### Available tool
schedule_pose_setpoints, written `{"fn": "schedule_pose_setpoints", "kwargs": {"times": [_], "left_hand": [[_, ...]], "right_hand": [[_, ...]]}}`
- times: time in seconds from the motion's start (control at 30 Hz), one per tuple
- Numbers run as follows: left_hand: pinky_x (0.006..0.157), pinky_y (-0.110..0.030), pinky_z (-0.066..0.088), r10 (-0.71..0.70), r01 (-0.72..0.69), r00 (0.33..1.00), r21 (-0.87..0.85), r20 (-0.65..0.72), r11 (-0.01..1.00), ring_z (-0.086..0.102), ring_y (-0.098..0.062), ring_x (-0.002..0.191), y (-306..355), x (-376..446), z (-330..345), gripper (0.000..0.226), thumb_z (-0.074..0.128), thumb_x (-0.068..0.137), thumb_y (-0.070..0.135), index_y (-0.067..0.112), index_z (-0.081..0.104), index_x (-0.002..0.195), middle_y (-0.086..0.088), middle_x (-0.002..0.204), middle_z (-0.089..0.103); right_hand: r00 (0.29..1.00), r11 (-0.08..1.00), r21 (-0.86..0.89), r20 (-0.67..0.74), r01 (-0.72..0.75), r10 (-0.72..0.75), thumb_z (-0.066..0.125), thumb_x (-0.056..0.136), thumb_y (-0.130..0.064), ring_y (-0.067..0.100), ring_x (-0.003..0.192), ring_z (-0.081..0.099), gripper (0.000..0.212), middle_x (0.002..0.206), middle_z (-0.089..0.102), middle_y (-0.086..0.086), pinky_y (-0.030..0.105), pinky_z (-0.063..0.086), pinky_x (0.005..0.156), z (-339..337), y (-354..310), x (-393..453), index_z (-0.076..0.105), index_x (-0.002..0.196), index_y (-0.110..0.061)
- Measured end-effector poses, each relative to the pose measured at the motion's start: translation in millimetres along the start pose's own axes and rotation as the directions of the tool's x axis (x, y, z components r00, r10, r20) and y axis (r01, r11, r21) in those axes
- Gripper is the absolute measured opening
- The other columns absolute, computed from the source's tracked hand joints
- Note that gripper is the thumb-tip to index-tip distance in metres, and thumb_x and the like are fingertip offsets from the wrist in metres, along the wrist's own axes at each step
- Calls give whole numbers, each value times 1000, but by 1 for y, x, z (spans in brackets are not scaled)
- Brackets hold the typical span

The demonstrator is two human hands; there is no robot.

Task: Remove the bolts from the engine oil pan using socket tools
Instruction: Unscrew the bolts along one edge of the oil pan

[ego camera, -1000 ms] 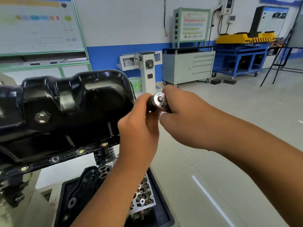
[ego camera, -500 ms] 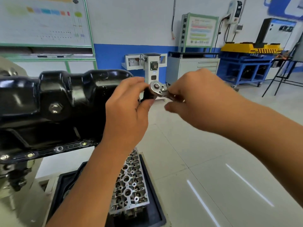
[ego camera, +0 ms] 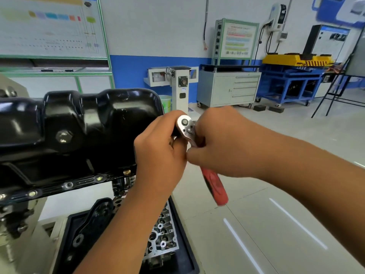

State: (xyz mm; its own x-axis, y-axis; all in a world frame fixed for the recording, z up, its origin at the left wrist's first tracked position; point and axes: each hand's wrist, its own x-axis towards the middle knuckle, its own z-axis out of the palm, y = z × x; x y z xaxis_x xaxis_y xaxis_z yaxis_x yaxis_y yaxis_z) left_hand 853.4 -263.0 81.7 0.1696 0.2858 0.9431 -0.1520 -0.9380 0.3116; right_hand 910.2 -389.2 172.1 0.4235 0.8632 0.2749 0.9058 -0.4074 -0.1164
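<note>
Glossy black stamped-steel oil pan (ego camera: 83, 123) sits upside down on the engine at left, a row of small brass-coloured flange bolts (ego camera: 99, 177) along its lower rim and a large hex drain plug (ego camera: 63, 136) on its side wall. Both hands meet just off the pan's right end. Left hand (ego camera: 160, 153) curls round the front of a chrome ratchet wrench with a red handle (ego camera: 214, 184), just under the round head; whether a socket is fitted cannot be told, the fingers cover it. Right hand (ego camera: 221, 141) grips the shank just behind the head, red grip angling down to the floor. Below, an aluminium cylinder head (ego camera: 164, 234) lies in a black plastic tray (ego camera: 187, 250). Beyond: white pedestal stand (ego camera: 179, 88), grey drawer cabinet (ego camera: 229, 89), blue steel bench (ego camera: 292, 86).
</note>
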Motion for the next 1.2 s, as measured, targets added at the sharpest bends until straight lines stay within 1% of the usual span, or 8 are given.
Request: {"fn": "schedule_pose_setpoints", "kwargs": {"times": [0.2,0.3,0.4,0.5,0.67,0.8,0.97,1.2], "left_hand": [[73,-10,47,-87,94,992,-75,91,993,63,-9,78,-5,-2,-2,30,82,81,0,7,69,107,3,93,69],[66,-21,50,-71,70,997,-35,-34,997,62,-13,72,-7,-4,1,29,77,77,-9,4,69,102,-1,86,70],[62,-28,50,-77,74,988,-26,-132,997,63,-18,69,-7,-15,7,26,68,79,-10,3,69,101,-4,82,68],[67,-22,51,-222,201,953,-119,-207,972,63,-13,80,1,-34,13,23,72,87,-1,7,67,108,-8,100,67],[50,-28,42,-806,664,588,-610,68,433,50,-9,57,33,-59,23,16,72,94,24,23,57,92,2,83,63],[51,-28,31,-821,706,207,-662,532,-252,35,-12,56,43,-59,22,38,56,101,46,19,71,78,-5,74,55],[68,-25,37,-670,668,271,-637,691,-386,47,-11,72,25,-31,14,66,67,80,60,3,75,112,-7,86,63],[34,-14,35,-629,555,339,-688,700,-467,39,-4,31,29,-14,14,38,59,90,48,10,65,87,4,42,46]], "right_hand": [[965,957,-288,-261,-37,-41,60,92,-11,26,75,58,14,80,55,1,34,44,62,-3,10,7,64,97,-24],[985,998,68,-174,1,10,65,93,-20,20,70,64,10,81,59,-1,30,49,53,7,0,0,58,90,-25],[998,823,568,-55,4,34,70,91,-17,10,59,67,18,84,64,-4,27,56,49,18,-3,-7,55,97,-26],[992,723,686,-126,81,9,69,94,-25,3,55,56,12,76,63,-11,23,49,54,22,1,-8,66,105,-27],[991,617,777,-131,124,-34,59,101,-12,0,54,55,18,61,60,-15,11,39,56,34,5,-11,73,112,-13],[980,650,748,-199,135,25,60,100,-14,3,56,59,13,65,65,-7,18,42,60,38,4,-13,71,104,-22],[964,588,800,-233,118,125,63,97,-10,5,51,54,11,64,65,1,19,41,55,36,8,-17,69,95,-19],[961,586,798,-253,141,113,61,97,-5,3,47,50,20,58,60,-4,11,39,50,31,2,-13,74,92,-20]]}}
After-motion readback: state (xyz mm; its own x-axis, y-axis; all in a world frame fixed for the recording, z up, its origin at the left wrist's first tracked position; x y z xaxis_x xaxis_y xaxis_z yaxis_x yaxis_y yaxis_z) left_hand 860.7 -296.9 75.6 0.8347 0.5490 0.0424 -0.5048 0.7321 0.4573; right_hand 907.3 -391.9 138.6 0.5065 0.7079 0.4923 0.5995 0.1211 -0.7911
